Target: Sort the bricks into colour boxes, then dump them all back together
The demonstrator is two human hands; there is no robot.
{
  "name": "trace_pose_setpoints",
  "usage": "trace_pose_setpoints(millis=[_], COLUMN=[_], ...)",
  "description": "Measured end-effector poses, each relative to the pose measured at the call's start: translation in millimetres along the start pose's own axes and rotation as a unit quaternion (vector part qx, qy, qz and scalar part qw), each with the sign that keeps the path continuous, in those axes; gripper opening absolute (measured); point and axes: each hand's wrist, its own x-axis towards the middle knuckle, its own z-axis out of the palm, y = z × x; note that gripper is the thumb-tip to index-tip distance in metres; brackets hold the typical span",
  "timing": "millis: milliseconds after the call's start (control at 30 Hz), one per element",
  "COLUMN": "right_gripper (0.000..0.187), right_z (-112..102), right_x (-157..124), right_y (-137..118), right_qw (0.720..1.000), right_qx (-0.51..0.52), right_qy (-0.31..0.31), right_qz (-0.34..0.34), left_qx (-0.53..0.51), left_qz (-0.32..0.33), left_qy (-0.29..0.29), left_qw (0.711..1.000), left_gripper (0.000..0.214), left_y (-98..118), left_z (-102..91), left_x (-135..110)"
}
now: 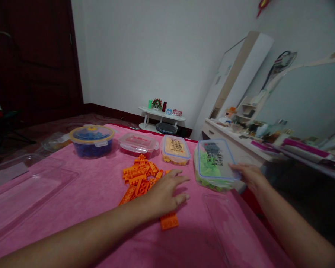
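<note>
A pile of orange bricks (pixel 139 176) lies on the pink cloth (pixel 95 193). My left hand (pixel 167 191) rests palm down at the pile's right edge, fingers spread flat, with one orange brick (pixel 169 221) just below its wrist. My right hand (pixel 247 175) touches the right side of a clear lidded box of green bricks (pixel 213 165), fingers against its lid edge. I cannot see whether it grips the box.
Along the far edge stand a round tub of blue bricks (pixel 91 139), a box of red bricks (pixel 138 144) and a box of yellow bricks (pixel 175 149). Clear trays (pixel 22 190) lie at left, a clear lid (pixel 226 223) at front right. A cluttered white desk (pixel 240 137) stands right.
</note>
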Motion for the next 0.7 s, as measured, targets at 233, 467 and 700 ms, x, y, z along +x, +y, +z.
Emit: trace_pose_setpoints(millis=[233, 467, 700], right_gripper=[0.029, 0.034, 0.029], right_z=[-15, -22, -41], right_x=[-68, -132, -130], right_y=[-6, 24, 79], right_qw=[0.979, 0.985, 0.919], right_qx=[0.164, -0.066, -0.355], right_qy=[-0.1, -0.156, -0.146], right_qz=[0.065, 0.013, -0.086], left_qx=[-0.476, -0.43, -0.143], left_qz=[-0.196, -0.121, -0.02], left_qy=[0.017, 0.091, 0.065], left_qw=[0.857, 0.89, 0.987], left_gripper=[0.078, 0.024, 0.03], left_y=[19, 45, 80], left_z=[21.9, 11.4, -3.3], left_x=[27, 13, 0])
